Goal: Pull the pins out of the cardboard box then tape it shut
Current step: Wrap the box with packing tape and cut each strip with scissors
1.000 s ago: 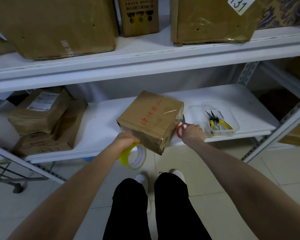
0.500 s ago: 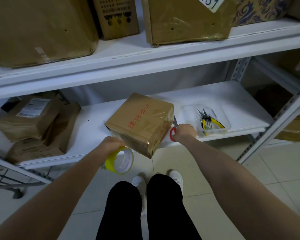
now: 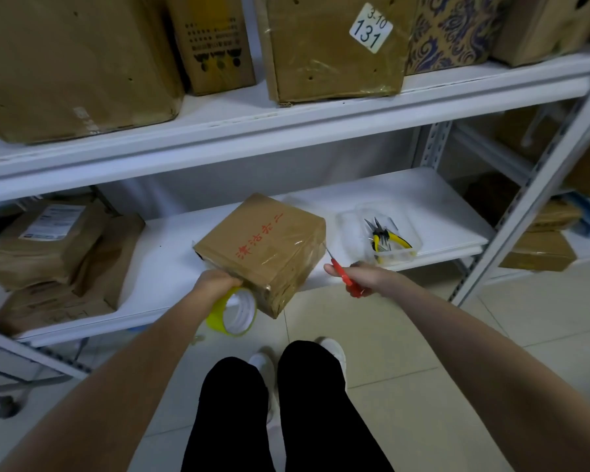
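**Both hands at the cardboard box, tape and scissors in grip**

Left hand (image 3: 215, 284): fingers curled round the yellow tape roll (image 3: 234, 313), knuckles up against the near left corner of the cardboard box (image 3: 266, 247). The roll hangs below that corner, over the floor, with its white core facing me.

Right hand (image 3: 368, 279): closed round the red handles of the scissors (image 3: 343, 274), just to the right of the box. The thin blade points up and left at the box's right face. I cannot tell whether the tip touches it.

The box sits on the lower shelf (image 3: 171, 260), turned at an angle, its near corner jutting past the shelf's front edge. Red printed characters run across the top. Glossy clear tape shows over the top and down the right face.

Right of the box, near it on the same shelf: a clear tray (image 3: 348, 226) holding yellow-handled pliers (image 3: 389, 238).

Left of the box, well apart: a stack of brown parcels (image 3: 48, 247), the top one bearing a white shipping label.

Above the box: the upper shelf (image 3: 286, 114), lined with big cartons. One carries a white tag (image 3: 370, 27) reading 131.

Below the box: my black trouser legs and white shoes on the pale tiled floor.
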A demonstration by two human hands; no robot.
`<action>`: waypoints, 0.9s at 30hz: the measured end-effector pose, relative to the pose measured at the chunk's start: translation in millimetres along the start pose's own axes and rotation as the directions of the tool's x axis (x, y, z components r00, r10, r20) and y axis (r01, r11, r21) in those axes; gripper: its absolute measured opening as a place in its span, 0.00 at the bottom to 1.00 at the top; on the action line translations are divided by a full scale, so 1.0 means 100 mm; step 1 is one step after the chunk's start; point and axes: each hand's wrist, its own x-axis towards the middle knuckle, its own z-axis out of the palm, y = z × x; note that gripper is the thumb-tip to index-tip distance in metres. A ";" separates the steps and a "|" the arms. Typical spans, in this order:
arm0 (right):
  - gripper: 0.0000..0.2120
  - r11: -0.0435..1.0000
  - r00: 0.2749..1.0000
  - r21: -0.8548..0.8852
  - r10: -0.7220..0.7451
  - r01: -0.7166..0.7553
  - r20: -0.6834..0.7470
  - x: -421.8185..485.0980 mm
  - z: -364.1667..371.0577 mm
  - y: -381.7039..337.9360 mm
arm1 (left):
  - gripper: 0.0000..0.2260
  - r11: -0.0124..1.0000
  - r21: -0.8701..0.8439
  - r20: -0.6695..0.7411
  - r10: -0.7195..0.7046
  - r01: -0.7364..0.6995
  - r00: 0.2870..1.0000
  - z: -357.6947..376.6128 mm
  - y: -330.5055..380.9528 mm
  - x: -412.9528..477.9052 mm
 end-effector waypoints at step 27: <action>0.39 0.975 0.880 -0.219 0.076 0.033 0.469 -0.24 0.59 -0.79 | 0.07 0.970 -0.238 0.210 0.004 0.047 0.978 0.07 0.00 -0.12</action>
